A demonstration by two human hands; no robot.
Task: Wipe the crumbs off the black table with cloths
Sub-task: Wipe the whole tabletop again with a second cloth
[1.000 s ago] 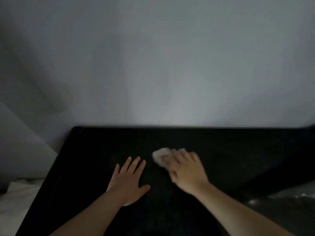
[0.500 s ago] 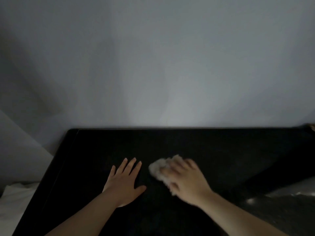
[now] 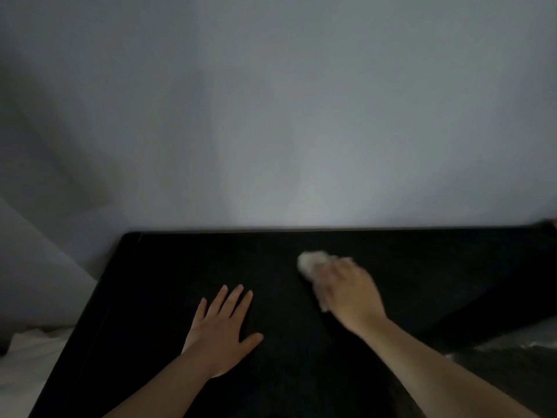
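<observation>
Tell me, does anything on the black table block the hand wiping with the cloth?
Nothing visible does. The right hand is on the cloth, with bare black table around it. The left hand lies flat on the table to the cloth's left, apart from it.

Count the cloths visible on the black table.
1. A pale cloth lies on the table under the fingers of the right hand. The left hand lies flat; anything beneath that palm would be hidden.
</observation>
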